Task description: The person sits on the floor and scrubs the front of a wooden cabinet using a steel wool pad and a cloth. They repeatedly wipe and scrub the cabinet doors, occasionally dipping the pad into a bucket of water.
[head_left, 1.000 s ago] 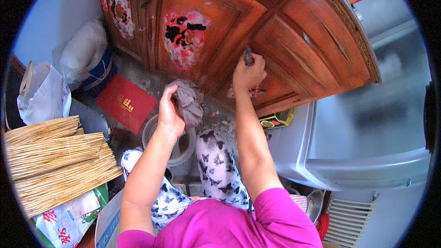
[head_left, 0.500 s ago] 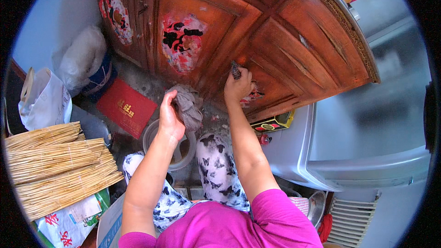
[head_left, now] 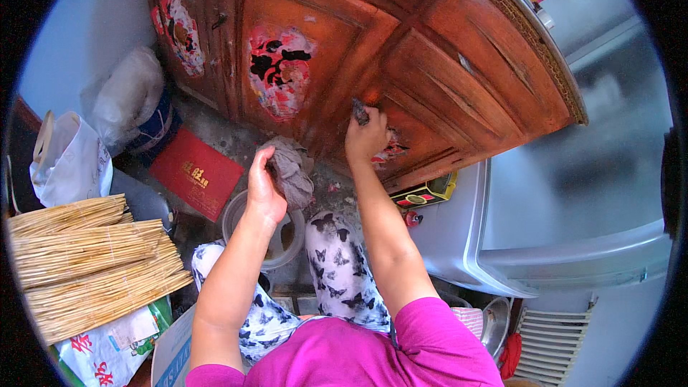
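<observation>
My left hand [head_left: 266, 192] is closed round a crumpled grey cloth [head_left: 289, 174], held above a round translucent tub [head_left: 288, 244] on the floor between my legs. Further forward, my right hand [head_left: 368, 135] grips a small dark mottled scouring pad [head_left: 360, 111] against the front of a reddish-brown wooden cabinet [head_left: 337, 36]. Most of the pad is hidden by the fingers. Just below that hand is a torn remnant of a sticker [head_left: 391, 149]. A larger patch of red, white and black sticker remnants [head_left: 279, 72] covers the door panel to its left.
A red flat box [head_left: 196, 174] lies left of the tub, near a dark blue bucket [head_left: 159, 131] with plastic on top. Bundled straw-coloured sticks [head_left: 93, 265] are stacked at left. A grey-white appliance [head_left: 459, 222] stands close on the right, beside a black-and-yellow box [head_left: 427, 191].
The whole scene has shifted slightly in the picture. Both hands keep their grips and stay almost in the same places relative to the cabinet.
</observation>
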A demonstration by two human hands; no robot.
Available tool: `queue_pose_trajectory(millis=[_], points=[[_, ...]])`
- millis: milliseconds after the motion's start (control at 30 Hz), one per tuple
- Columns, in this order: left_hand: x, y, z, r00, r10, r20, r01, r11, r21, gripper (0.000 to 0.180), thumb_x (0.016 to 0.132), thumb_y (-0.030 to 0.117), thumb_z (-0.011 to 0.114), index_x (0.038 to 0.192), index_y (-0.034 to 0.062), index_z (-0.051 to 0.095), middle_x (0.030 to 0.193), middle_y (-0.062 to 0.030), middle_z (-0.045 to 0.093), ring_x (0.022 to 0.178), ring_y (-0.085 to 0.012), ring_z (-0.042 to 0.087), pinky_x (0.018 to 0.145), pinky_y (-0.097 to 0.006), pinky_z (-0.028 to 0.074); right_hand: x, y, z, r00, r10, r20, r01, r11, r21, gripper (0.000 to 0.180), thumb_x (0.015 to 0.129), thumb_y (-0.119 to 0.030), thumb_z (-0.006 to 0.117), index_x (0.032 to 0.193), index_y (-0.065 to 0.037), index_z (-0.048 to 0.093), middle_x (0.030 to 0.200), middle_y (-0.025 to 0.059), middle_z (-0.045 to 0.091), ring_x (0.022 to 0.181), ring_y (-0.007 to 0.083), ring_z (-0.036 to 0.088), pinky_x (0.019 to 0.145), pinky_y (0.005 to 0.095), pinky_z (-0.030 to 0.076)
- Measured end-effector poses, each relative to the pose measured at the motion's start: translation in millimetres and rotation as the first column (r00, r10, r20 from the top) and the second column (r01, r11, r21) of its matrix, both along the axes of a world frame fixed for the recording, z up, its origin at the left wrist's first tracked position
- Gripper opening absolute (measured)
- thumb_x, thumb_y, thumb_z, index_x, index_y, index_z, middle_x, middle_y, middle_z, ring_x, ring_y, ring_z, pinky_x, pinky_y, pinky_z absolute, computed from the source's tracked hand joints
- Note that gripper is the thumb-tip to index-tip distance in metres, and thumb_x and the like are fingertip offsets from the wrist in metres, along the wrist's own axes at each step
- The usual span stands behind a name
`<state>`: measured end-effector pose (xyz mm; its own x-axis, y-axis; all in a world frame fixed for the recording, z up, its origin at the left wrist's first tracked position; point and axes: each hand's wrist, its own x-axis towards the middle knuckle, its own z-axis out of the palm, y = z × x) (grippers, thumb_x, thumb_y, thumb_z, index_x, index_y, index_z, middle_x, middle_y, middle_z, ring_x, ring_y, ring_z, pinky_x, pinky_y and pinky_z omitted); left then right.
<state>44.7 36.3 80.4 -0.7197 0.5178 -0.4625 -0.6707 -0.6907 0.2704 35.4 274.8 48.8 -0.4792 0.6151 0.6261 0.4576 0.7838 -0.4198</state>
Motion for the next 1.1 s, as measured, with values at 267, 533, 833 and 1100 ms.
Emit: queue_pose_trajectory(millis=[267, 533, 833, 1100], points=[[-0.3, -1.9, -0.8, 1.0, -0.001, -0.01, 0.001, 1.0, -0.013, 0.031, 0.094, 0.036, 0.062, 0.11, 0.0098, 0.066, 0.105, -0.0062, 0.071, 0.1, -0.0253, 0.068, 0.093, -0.043, 0.054, -14.4, 11.8, 20.3, 0.988, -0.008, -0.154, 0.019, 0.997, 0.07, 0.029, 0.079, -0.02, 0.08, 0.105, -0.014, 0.068, 0.104, 0.0104, 0.063, 0.099, 0.0348, 0.06, 0.085, 0.047, 0.041], [-1.9, -0.9, -5.2, 1.0, -0.012, -0.017, 0.012, 1.0, -0.003, 0.032, 0.094, 0.038, 0.063, 0.111, 0.0097, 0.065, 0.107, -0.0077, 0.071, 0.1, -0.0288, 0.067, 0.093, -0.046, 0.054, -18.2, -0.4, 39.4, 0.977, 0.061, -0.205, -0.029, 0.988, 0.154, 0.027, 0.079, -0.019, 0.079, 0.104, -0.016, 0.069, 0.097, 0.0078, 0.062, 0.096, 0.0353, 0.061, 0.083, 0.047, 0.042], [-1.5, 6.7, -6.8, 0.999, -0.03, -0.026, 0.029, 0.999, -0.031, 0.036, 0.094, 0.037, 0.063, 0.116, 0.0088, 0.065, 0.115, -0.0079, 0.071, 0.107, -0.029, 0.066, 0.099, -0.046, 0.052, 4.5, 1.0, -14.2, 0.997, 0.075, -0.011, -0.073, 0.988, 0.136, 0.036, 0.072, -0.013, 0.079, 0.106, -0.021, 0.07, 0.103, 0.0075, 0.059, 0.095, 0.0348, 0.059, 0.081, 0.0458, 0.042], [-4.3, 2.5, -16.7, 0.999, -0.035, -0.021, 0.035, 0.999, -0.008, 0.037, 0.095, 0.036, 0.061, 0.119, 0.0084, 0.065, 0.119, -0.0089, 0.071, 0.11, -0.0299, 0.066, 0.102, -0.047, 0.051, 17.7, 27.6, 76.4, 0.966, 0.232, 0.117, -0.259, 0.857, 0.446, 0.047, 0.072, -0.01, 0.078, 0.117, -0.021, 0.069, 0.108, 0.0055, 0.062, 0.105, 0.0282, 0.061, 0.087, 0.0441, 0.04]])
